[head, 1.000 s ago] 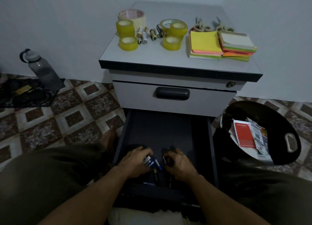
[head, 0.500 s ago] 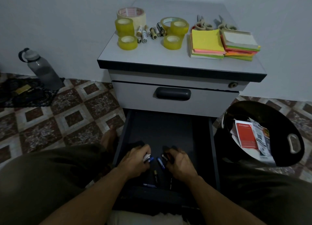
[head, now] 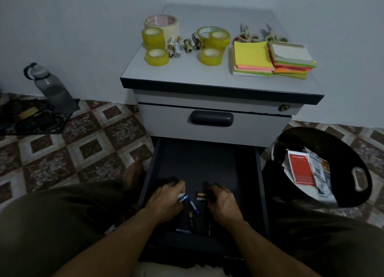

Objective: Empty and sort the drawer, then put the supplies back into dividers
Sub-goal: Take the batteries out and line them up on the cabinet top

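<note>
The dark bottom drawer [head: 257, 172] stands pulled out below me. Both my hands are inside it near the front. My left hand [head: 164, 202] grips a bunch of blue and white batteries [head: 182, 198]. My right hand [head: 222, 204] pinches copper-and-black batteries [head: 200, 195]. Loose batteries lie between the hands: a blue one [head: 194, 207], a dark gold-capped one [head: 191, 219] and another blue one [head: 184, 231] by the drawer front. On the cabinet top [head: 187, 75] sit tape rolls [head: 156, 56], several batteries [head: 185, 44], sticky-note stacks [head: 252, 58] and scissors [head: 248, 35].
A black bin [head: 351, 193] holding papers and a red card [head: 300, 169] stands right of the drawer. A grey water bottle [head: 54, 90] and a dark mat [head: 31, 118] are on the tiled floor at left. The upper drawer [head: 212, 118] is closed. My knees flank the drawer.
My hands have drawn slightly apart. The right hand now holds copper-and-black batteries out at its fingertips, and a blue battery lies loose between the hands.
</note>
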### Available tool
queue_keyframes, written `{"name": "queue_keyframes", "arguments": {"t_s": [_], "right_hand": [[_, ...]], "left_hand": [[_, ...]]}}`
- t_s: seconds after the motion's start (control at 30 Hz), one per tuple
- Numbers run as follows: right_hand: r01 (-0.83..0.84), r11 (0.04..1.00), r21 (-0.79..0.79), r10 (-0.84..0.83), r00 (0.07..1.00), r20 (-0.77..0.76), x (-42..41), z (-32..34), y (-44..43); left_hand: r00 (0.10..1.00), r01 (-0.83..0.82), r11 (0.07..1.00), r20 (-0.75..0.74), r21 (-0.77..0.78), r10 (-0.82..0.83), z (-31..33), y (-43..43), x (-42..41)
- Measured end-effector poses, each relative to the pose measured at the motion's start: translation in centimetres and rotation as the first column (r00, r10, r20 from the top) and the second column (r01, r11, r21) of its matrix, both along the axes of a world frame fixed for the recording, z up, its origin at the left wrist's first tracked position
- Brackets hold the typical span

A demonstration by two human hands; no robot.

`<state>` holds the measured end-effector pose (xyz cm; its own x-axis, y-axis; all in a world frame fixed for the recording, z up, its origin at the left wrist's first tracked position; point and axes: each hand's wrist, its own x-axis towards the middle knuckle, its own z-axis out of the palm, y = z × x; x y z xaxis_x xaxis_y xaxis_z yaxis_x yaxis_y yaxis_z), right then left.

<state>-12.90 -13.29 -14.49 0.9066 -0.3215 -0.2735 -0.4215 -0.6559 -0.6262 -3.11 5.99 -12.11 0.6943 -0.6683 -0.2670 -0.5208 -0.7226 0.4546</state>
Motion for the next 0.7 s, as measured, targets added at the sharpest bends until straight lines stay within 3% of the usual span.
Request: {"name": "queue_keyframes", "arguments": {"t_s": [0.33,0.7], "right_hand": [[-0.029,0.998,-0.058,0.027,0.999,-0.038,0.35,0.0,0.09],[-0.085,0.995,-0.055,0.082,0.995,-0.047,0.64,0.61,0.3]], "left_hand": [[0.994,-0.093,0.996,-0.057,0.006,0.093,0.98,-0.33,-0.1],[0.971,-0.196,0.975,-0.159,-0.105,0.179,0.54,0.22,0.1]]}}
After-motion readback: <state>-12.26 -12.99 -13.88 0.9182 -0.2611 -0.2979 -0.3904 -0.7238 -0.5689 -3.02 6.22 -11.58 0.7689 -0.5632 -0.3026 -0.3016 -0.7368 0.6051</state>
